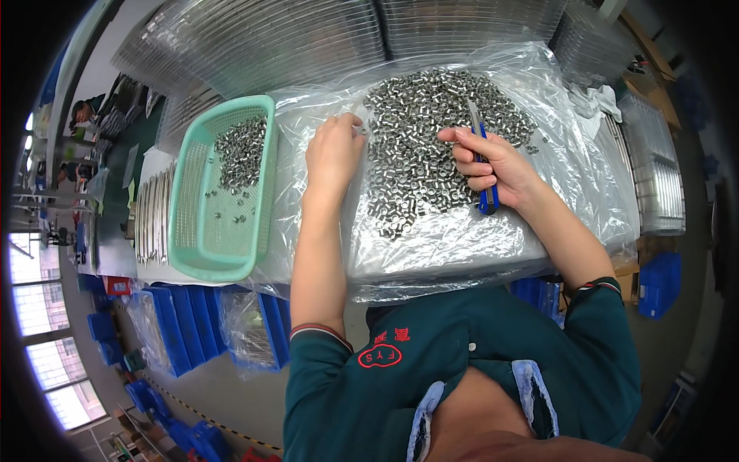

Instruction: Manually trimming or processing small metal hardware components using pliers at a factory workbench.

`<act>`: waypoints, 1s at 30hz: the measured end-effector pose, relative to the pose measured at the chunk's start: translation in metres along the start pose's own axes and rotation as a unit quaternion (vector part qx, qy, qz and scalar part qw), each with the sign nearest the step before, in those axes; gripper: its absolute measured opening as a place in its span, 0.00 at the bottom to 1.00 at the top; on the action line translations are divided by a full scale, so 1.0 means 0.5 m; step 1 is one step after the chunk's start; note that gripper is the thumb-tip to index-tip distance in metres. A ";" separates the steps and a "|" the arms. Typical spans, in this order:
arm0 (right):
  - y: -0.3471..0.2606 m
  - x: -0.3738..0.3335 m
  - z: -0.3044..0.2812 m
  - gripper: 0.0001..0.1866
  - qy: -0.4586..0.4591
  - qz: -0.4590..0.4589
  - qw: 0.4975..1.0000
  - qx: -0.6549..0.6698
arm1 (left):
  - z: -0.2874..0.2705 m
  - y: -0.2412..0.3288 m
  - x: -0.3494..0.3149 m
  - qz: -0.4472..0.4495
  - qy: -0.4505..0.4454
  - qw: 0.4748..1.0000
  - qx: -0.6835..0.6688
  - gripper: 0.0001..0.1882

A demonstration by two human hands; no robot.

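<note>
A wide heap of small shiny metal rings [416, 154] is spread over a clear plastic sheet [308, 231] on the table. My right hand [496, 165] is over the heap's right side, wrapped round a blue utility knife [488, 199]. The knife's blade points away from me, and its handle comes out below my fingers. Thumb and index finger extend toward the left; whether a ring sits at their tips is too small to tell. At the heap's left edge, my left hand [335, 150] lies with fingers loosely bent, thumb and fingertips apart. I see nothing held in it.
Left of my left arm stands a light green mesh basket [178, 223], partly filled with similar metal pieces. Stacked clear plastic trays [292, 46] line the back. A white cloth [594, 102] lies at the right. Blue bins [178, 327] stand below the table's front edge.
</note>
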State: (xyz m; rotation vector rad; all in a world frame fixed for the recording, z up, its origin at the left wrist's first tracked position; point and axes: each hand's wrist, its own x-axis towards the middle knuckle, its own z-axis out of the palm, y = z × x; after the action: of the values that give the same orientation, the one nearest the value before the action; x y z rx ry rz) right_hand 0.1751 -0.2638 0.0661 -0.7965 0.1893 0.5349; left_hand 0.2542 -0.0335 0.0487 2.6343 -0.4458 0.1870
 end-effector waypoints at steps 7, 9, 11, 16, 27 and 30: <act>-0.003 -0.007 0.004 0.14 0.008 0.002 0.999 -0.041 | 0.001 0.052 0.006 0.090 0.066 0.985 -0.133 0.08; 0.003 -0.003 -0.004 0.16 -0.003 -0.001 0.999 -0.050 | 0.005 0.091 -0.010 0.192 0.078 0.951 -0.230 0.07; 0.005 -0.001 -0.002 0.12 -0.003 0.011 0.999 -0.048 | 0.009 0.114 -0.024 0.231 0.071 0.941 -0.238 0.08; 0.004 -0.004 -0.008 0.07 -0.019 0.013 0.998 -0.058 | 0.018 0.133 -0.035 0.267 0.059 0.925 -0.263 0.08; 0.007 -0.005 -0.003 0.10 -0.027 -0.006 0.996 -0.089 | 0.023 0.139 -0.038 0.258 0.055 0.926 -0.268 0.09; 0.005 -0.002 -0.006 0.13 -0.010 0.012 0.999 -0.041 | 0.020 0.148 -0.044 0.200 0.070 0.917 -0.337 0.07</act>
State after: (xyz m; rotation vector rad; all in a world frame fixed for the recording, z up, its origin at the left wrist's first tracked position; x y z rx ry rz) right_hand 0.1732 -0.2648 0.0629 -0.8699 0.1584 0.5756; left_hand 0.2091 -0.0942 0.0660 1.8216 -0.8271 0.2885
